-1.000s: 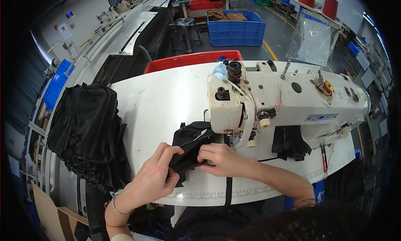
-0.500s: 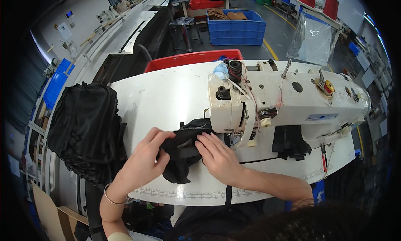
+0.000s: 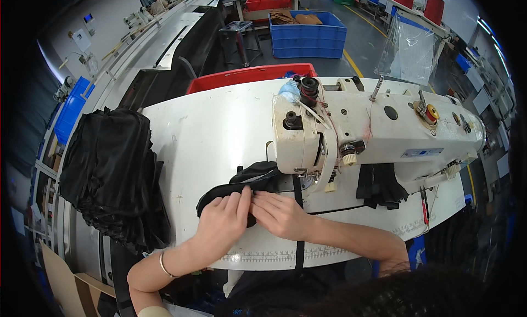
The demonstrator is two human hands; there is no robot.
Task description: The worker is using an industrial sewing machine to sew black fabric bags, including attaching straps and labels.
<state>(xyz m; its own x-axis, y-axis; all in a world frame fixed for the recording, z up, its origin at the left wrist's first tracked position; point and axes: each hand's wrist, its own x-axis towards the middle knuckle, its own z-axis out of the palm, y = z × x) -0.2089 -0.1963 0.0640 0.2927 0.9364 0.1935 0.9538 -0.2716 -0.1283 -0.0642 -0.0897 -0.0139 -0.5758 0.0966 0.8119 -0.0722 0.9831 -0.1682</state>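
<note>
Grip narrow: black cloth (image 3: 219,192) was pinched by left hand (image 3: 224,215) and right hand (image 3: 281,215) | soft, light, slippery handling was judged likely, edges best held | cloth was spread across the desk (image 3: 208,136), left of the sewing machine (image 3: 379,125)!

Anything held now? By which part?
Left hand and right hand hold the black fabric piece, side by side near its middle; exact pinch points are hidden.

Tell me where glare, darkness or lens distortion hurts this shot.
Head view: glare brightens the white tabletop and the clear plastic bag; head view: the measuring strip bows and the corners go black, fisheye-style; head view: the black cloth at the left hand and right hand is too dark to read every fold.
</note>
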